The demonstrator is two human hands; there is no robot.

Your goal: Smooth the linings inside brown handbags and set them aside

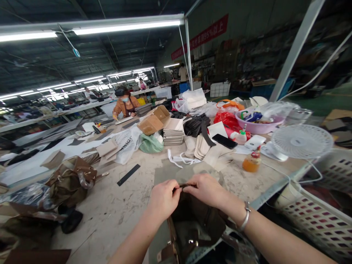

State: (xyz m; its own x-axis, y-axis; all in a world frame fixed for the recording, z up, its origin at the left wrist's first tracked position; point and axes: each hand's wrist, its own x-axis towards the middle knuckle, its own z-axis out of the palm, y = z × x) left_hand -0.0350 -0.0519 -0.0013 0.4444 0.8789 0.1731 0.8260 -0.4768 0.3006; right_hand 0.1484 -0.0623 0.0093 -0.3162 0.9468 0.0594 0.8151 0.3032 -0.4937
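A dark olive-brown bag (189, 220) with metal fittings sits at the table's near edge, its far rim raised between my hands. My left hand (165, 198) is closed, pinching the bag's edge between thumb and fingers. Just beside it, my right hand (205, 189) grips the same edge, with a metal bracelet on that wrist. The two hands almost touch. My arms and the lower frame edge hide part of the bag. Under its far side lies a grey sheet (162, 174).
Another olive bag (68, 183) stands at left. A black strip (128, 175) lies mid-table. Stacked panels (173, 132), a phone (224, 141), an amber glue bottle (251, 163) and a white fan (302, 142) line the far and right side. A basket (316, 216) stands below right. A co-worker (125, 104) sits across.
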